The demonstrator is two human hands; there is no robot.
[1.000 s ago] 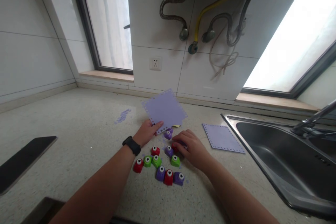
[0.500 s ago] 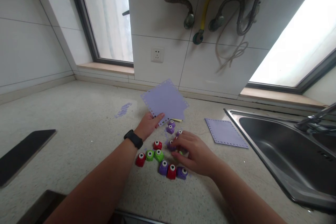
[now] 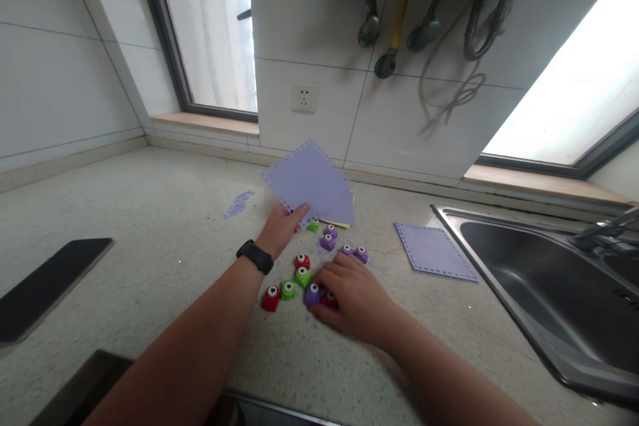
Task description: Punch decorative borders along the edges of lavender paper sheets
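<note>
My left hand point(image 3: 280, 226) pinches the near corner of a purple paper sheet point(image 3: 312, 180) with small shapes punched along its edges. The sheet is raised at a tilt over other paper. My right hand point(image 3: 354, 289) curls low over the counter around a purple craft punch point(image 3: 312, 294) and a red craft punch point(image 3: 329, 299), the red one partly hidden by the fingers. To their left stand a green punch point(image 3: 302, 277), another green punch point(image 3: 288, 289), and red punches point(image 3: 271, 298). Purple punches point(image 3: 328, 241) stand behind, with a green punch point(image 3: 313, 225) by the sheet's edge.
Another purple sheet with a punched border point(image 3: 434, 251) lies beside the steel sink point(image 3: 504, 279) on the right. Purple paper bits point(image 3: 239, 204) are scattered at the left. A dark flat slab point(image 3: 52, 286) lies far left. The tiled wall point(image 3: 304, 130) bounds the counter behind.
My right hand has come nearer and lower over the front punches. The purple, red and a green punch there have shifted away from me. My left hand has moved the sheet slightly left.
</note>
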